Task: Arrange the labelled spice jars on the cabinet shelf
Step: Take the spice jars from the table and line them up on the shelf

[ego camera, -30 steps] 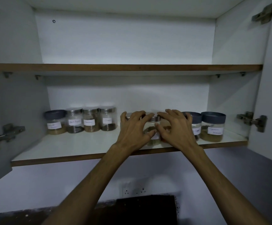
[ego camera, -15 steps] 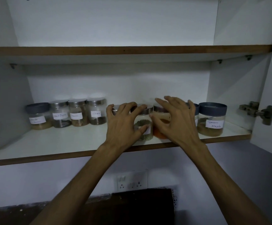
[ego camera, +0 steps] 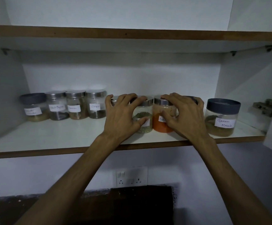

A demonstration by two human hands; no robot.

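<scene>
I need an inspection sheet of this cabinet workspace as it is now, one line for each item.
Surface: white cabinet shelf with brown front edge.
Job's things: four labelled jars stand at left, Cloves jar among them; green herb jar and red powder jar touch in the middle; Garam Masala jar stands apart at right.
Clutter: nothing seen.
Grips: left hand holds the green herb jar; right hand holds the red powder jar.
Cables: nothing seen.
Surroundings: wall socket below; door hinge at right.

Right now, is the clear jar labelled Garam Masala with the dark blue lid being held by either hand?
No, the clear Garam Masala jar with the dark blue lid stands untouched, right of the right hand, which grips the orange-powder jar.
</scene>
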